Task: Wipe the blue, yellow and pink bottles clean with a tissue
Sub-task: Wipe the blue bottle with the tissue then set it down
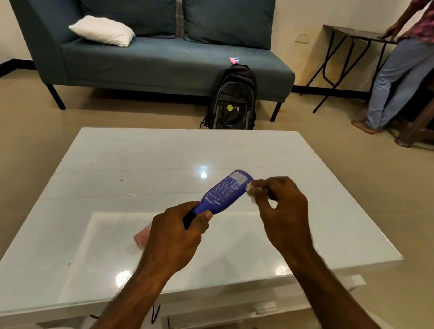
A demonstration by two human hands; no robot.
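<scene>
While clear of edges, blue bottle (pixel 224 192).

table (pixel 153 156): glossy white top, mirrors your lights | blue bottle (pixel 225 191): smooth plastic, slight sheen, printed label | tissue (pixel 249 187): soft white paper | sofa (pixel 167 57): matt woven cloth | backpack (pixel 232 101): dull black fabric

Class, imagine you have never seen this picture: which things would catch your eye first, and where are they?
First, the blue bottle, held tilted above the glossy white table: the left hand grips its dark cap end, the right hand presses a tissue against it. Behind stands a teal sofa with a black backpack leaning on it.
</scene>
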